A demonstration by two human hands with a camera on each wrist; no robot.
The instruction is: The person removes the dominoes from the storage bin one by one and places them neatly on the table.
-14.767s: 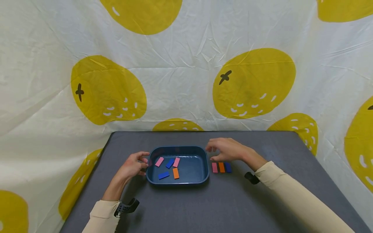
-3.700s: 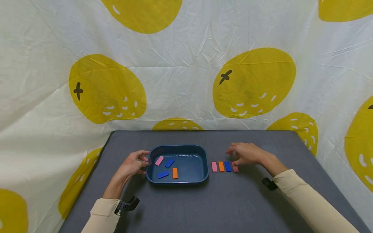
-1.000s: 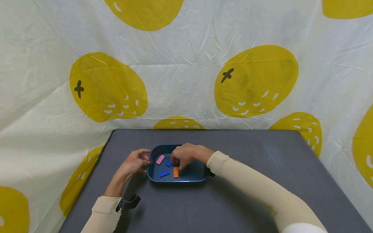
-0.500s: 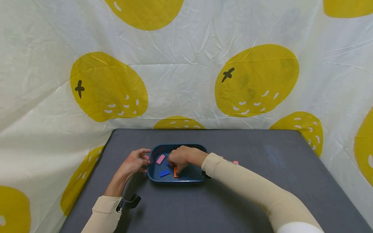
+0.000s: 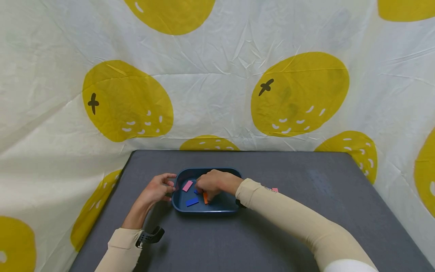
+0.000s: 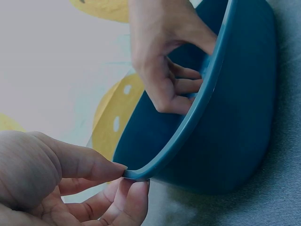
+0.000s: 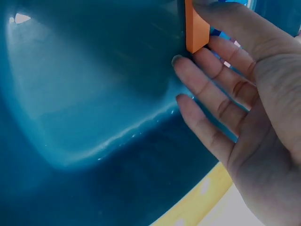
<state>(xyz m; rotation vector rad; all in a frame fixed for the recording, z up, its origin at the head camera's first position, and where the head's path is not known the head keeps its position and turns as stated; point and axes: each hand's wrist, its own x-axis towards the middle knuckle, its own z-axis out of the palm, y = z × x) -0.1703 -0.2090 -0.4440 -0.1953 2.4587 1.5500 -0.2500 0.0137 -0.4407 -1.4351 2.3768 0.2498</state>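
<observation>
Tray (image 5: 207, 212) pinched at left end by left hand (image 5: 154, 190), orange block (image 7: 196, 30) pinched by right hand (image 5: 211, 182), possible drop from shallow fingertip hold slipping.

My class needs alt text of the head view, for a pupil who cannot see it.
A person's right hand pinches a flat orange rectangular block inside a glossy dark-blue rectangular tray while the left hand holds its rim. A flat pink block and two flat blue blocks also lie inside.
</observation>
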